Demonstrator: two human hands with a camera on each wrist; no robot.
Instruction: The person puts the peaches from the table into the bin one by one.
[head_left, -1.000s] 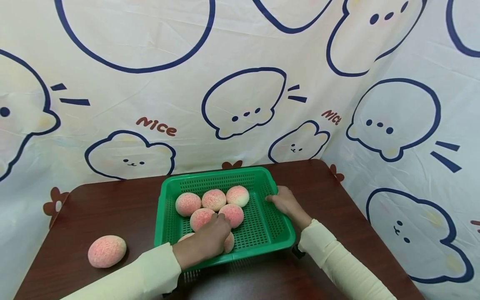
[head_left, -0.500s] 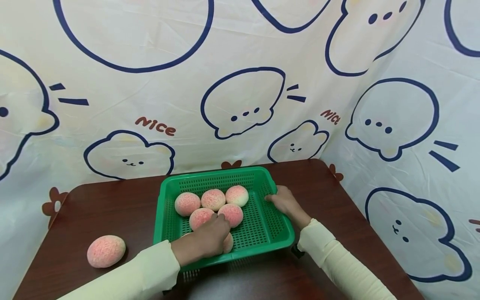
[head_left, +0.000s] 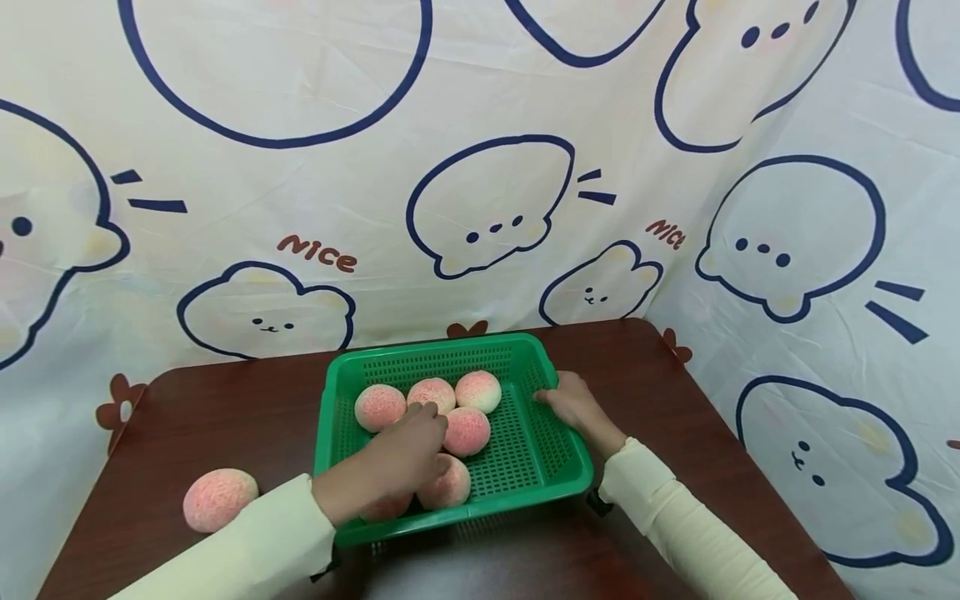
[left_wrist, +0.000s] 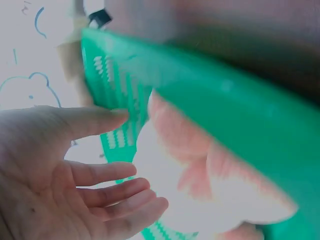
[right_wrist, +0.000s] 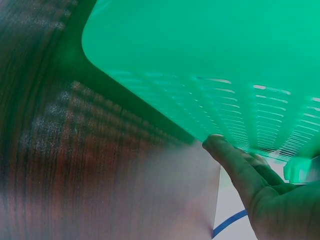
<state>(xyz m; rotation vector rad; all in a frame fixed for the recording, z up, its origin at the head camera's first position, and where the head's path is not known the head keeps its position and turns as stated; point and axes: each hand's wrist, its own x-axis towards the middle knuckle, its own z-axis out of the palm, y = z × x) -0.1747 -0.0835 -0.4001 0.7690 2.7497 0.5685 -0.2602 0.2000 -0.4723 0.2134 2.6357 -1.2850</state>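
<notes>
A green plastic basket (head_left: 532, 500) stands on the table holding several pink-and-cream peaches, one of them a peach (head_left: 467, 432) near the middle. My left hand (head_left: 397, 458) is over the peaches in the left half. In the left wrist view that hand (left_wrist: 75, 175) has its thumb apart from loosely bent fingers, with nothing between them, beside blurred peaches (left_wrist: 185, 135). It hides part of the basket's contents. At the right side my right hand (head_left: 573, 404) grips the basket rim, thumb inside. From the right wrist, its fingers (right_wrist: 235, 165) lie against the outer wall.
Outside the basket, a single peach (head_left: 219, 500) lies on the dark brown wooden table (head_left: 277, 417) at the left, close to my left sleeve. A white cloth (head_left: 480, 100) printed with cartoon figures hangs behind the table and along its right side.
My left hand has lifted off the front peaches and shifted slightly up and left, uncovering a front peach. The right hand and the basket stay in place.
</notes>
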